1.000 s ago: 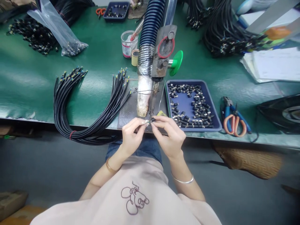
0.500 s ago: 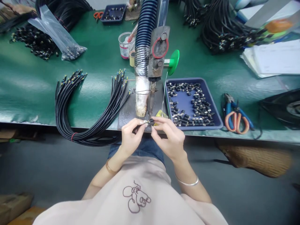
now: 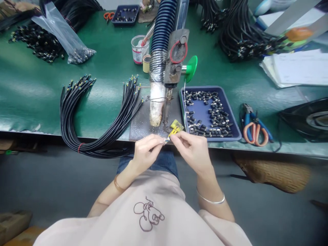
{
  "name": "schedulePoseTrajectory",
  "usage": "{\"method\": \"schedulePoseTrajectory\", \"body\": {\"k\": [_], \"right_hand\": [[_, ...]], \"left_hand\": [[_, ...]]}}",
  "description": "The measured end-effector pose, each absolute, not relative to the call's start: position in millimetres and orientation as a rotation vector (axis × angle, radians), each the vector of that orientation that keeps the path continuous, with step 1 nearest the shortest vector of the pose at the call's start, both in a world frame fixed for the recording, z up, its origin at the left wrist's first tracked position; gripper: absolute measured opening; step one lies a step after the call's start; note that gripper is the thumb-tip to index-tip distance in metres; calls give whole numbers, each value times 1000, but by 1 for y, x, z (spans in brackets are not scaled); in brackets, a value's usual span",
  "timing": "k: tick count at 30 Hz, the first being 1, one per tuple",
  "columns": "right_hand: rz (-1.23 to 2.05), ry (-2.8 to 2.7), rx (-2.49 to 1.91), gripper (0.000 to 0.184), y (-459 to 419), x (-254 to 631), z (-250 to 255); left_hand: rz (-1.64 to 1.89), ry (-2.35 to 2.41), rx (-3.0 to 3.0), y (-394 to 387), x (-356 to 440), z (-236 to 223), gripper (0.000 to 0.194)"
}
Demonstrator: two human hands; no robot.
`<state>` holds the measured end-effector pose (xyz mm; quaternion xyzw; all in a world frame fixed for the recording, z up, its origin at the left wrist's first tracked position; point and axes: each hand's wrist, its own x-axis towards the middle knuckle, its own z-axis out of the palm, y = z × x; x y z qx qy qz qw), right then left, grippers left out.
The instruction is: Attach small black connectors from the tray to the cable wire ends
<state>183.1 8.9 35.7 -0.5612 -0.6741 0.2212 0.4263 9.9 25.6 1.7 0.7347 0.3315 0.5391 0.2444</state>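
Head view: blue tray (image 3: 201, 110) — black connectors (image 3: 219, 118) inside; clear cup (image 3: 137, 56) — brush (image 3: 148, 36) inside.

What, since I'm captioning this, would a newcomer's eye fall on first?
A thick, dark, ribbed hose with a whitish end comes down mid-picture. To its left curves a U-shaped bundle of black cables with bright tips; to its right sits a blue plastic tray of small black parts. At centre, the bare left hand pinches thin coloured wires, the bare right hand close beside it.
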Motion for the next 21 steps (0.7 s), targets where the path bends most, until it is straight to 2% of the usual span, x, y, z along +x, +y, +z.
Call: {"method": "schedulePoseTrajectory", "body": {"k": [3, 7, 11, 13, 17, 21], "right_hand": [[825, -1643, -1349, 44, 12, 181, 41], [915, -1571, -1272, 39, 10, 173, 36], [661, -1666, -1263, 28, 5, 169, 25], [515, -1723, -1267, 25, 4, 171, 20], [335, -1694, -1325, 14, -1, 177, 17], [135, -1847, -1255, 16, -3, 178, 25]], "left_hand": [[1531, 976, 1979, 21, 11, 0, 6], [1453, 1016, 1686, 14, 11, 0, 17], [1047, 856, 1133, 15, 7, 3, 38], [937, 776, 995, 18, 5, 4, 42], [965, 801, 1010, 21, 5, 5, 41], [1075, 838, 1109, 20, 10, 2, 35]]}}
